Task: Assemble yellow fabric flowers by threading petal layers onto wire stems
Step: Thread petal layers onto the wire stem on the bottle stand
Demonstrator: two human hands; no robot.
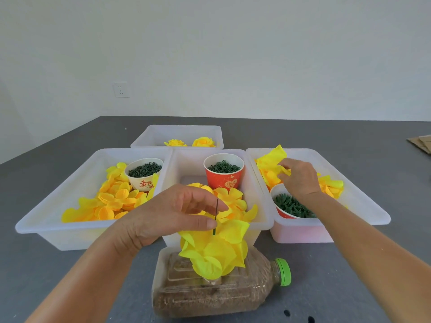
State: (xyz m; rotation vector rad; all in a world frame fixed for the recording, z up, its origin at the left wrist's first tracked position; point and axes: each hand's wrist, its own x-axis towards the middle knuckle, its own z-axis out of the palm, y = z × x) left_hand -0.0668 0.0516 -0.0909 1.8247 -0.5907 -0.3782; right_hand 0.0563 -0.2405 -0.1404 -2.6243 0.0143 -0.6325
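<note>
From where I stand, the lower run of the wire stem (216, 216) vanishes into the threaded yellow petals (217, 250), so I cannot tell where it ends or how it meets the bottle (210, 292) lying on its side beneath. The right hand (299, 178) covers part of the petal layer (271, 159) it pinches and the far rim of the cup of green pieces (291, 207). Both forearms run off the bottom edge, and the cardboard (421, 143) is cut by the right edge.
</note>
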